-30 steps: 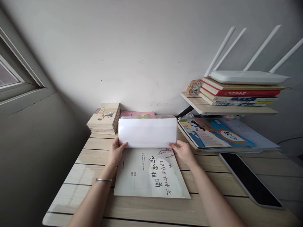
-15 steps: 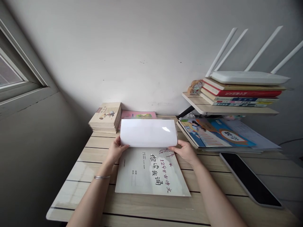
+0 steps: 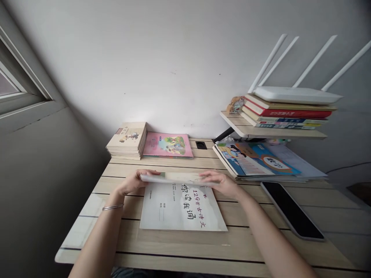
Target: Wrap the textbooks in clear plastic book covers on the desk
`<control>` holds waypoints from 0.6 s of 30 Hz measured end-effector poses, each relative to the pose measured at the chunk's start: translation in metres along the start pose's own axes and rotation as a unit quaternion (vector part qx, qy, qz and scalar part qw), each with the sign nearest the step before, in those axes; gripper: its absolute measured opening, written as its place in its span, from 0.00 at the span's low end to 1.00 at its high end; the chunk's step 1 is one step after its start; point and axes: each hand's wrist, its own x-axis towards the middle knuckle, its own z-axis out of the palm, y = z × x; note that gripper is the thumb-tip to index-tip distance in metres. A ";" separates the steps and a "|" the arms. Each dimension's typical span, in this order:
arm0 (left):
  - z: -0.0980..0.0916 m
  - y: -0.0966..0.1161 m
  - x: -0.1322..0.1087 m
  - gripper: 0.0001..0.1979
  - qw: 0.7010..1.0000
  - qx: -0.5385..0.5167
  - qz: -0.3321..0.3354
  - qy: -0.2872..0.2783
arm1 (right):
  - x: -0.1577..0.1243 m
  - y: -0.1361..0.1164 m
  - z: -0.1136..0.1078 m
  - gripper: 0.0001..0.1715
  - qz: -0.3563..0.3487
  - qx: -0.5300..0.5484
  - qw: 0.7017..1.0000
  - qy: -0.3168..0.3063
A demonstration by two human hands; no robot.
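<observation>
A thin book [image 3: 174,210] with Chinese lettering and pink blossom lies on the wooden desk in front of me. Its white cover flap [image 3: 174,179] is lifted at the far side and seen almost edge-on. At the flap's left end my left hand [image 3: 136,182] is closed, some fingertips hidden behind it. My right hand [image 3: 222,183] grips the flap's right end, fingers laid over the top. A clear plastic sheet [image 3: 185,237] shows faintly below the book's near edge.
Small books [image 3: 127,139] are stacked at the back left, beside a pink book [image 3: 168,144]. At right lie blue workbooks [image 3: 257,159] and a phone [image 3: 292,210]. A raised shelf [image 3: 278,133] carries more books and a white router [image 3: 295,94].
The white flap, which stood up broad and curved, has tipped down to a narrow edge. Both hands turned with it, and the pink book behind has come into full view.
</observation>
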 end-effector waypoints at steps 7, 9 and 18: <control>0.001 0.009 -0.010 0.12 0.967 0.228 0.110 -0.019 | -0.038 0.012 0.001 0.17 -0.078 -0.109 0.991 -0.019; 0.011 0.008 -0.011 0.13 0.952 0.288 0.105 -0.009 | -0.045 0.012 0.004 0.15 -0.085 -0.105 0.991 -0.003; 0.067 -0.001 -0.011 0.20 0.914 0.369 0.147 -0.082 | -0.056 -0.002 0.008 0.12 -0.059 -0.050 0.995 0.060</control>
